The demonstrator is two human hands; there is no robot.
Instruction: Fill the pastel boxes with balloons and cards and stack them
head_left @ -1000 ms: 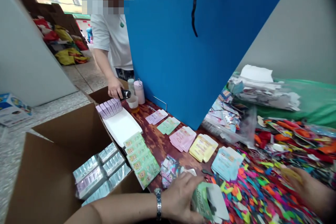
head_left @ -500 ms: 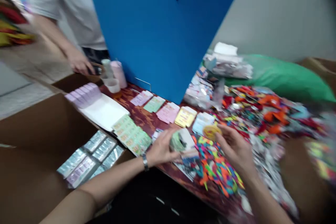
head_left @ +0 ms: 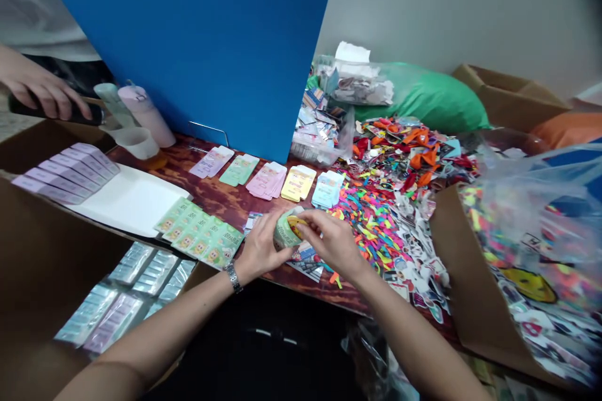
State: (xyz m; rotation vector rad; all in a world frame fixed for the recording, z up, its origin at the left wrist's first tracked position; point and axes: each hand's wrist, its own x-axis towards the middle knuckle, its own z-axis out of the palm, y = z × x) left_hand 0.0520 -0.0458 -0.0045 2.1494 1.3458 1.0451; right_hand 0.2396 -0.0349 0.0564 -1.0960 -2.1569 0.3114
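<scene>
One green box [head_left: 283, 235] was held over the near edge of the table [head_left: 226, 199], just ahead of the body. It was gripped by the left hand [head_left: 261, 252], whose fingers were curled round it. One yellow piece [head_left: 298, 223] at its top was pinched by the right hand [head_left: 332, 243]. Five card stacks [head_left: 267, 179] were laid in one row behind, and one co-worker's hand [head_left: 44, 93] was seen far left.

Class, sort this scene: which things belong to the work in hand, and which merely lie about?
In hand: left hand, right hand, small green box, yellow piece.
Lying about: flat card stacks, pink bottle, white tray, green bag.
</scene>
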